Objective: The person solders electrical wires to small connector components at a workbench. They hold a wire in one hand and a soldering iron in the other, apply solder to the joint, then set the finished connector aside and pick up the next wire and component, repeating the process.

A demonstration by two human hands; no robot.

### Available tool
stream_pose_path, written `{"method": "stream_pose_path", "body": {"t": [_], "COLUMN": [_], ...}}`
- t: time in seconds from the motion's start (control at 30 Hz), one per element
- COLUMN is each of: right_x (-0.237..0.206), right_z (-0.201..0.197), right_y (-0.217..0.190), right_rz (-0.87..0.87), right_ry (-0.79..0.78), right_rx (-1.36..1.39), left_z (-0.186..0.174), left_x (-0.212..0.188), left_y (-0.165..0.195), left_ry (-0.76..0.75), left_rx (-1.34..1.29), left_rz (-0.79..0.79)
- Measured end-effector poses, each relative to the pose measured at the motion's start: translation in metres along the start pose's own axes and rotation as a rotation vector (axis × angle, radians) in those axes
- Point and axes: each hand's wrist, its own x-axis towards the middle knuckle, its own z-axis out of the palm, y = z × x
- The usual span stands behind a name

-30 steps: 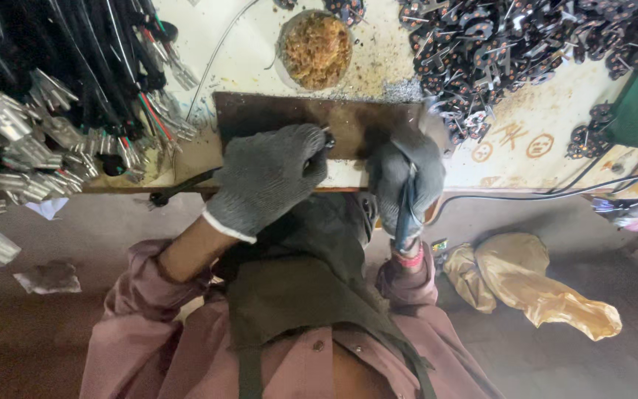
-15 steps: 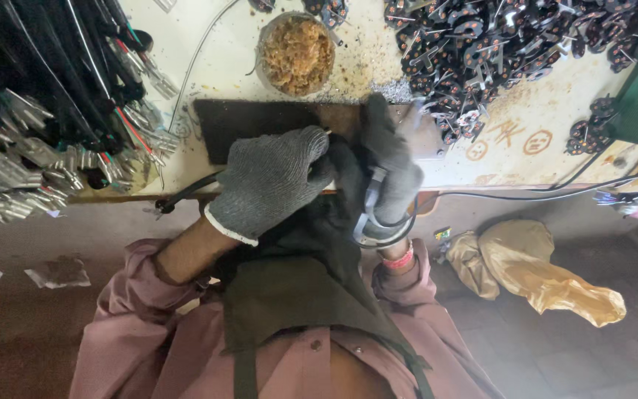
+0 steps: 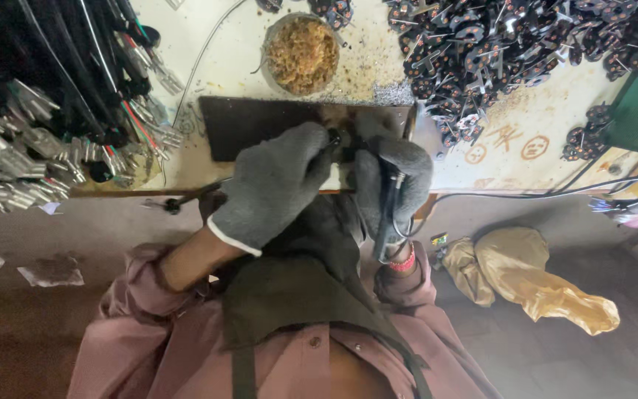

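The gloved fingers [image 3: 311, 148] of the left hand [image 3: 271, 185] curl shut on a small dark part [image 3: 334, 137], pressed to the dark metal plate [image 3: 260, 122] at the tabletop's [image 3: 481, 166] near edge. The right hand [image 3: 393, 181], also gloved, is closed around a slim dark tool [image 3: 387, 214] whose tip meets that part. Behind the plate stands a round bowl of brown shavings [image 3: 304, 53]. Black wired pieces [image 3: 496, 52] heap at the far right corner; bundled cables with metal terminals [image 3: 46, 111] cover the left edge.
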Motion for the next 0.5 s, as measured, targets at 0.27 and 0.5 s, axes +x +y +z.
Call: {"method": "stream_pose_path", "body": {"t": [0.27,0.5], "right_x": [-0.027,-0.049], "right_z": [-0.001,-0.008], "right_y": [0.003,0.051], "right_rz": [0.37,0.288], "right_ry": [-0.003,0.165], "right_rx": [0.435,0.098], "left_z": [-0.009,-0.004], "left_x": [-0.018,-0.027], "left_y": [-0.018,-0.022], "left_ry": [0.012,0.059], "left_rx": [-0.396,-0.282], "left_rz": [-0.055,0.137]}}
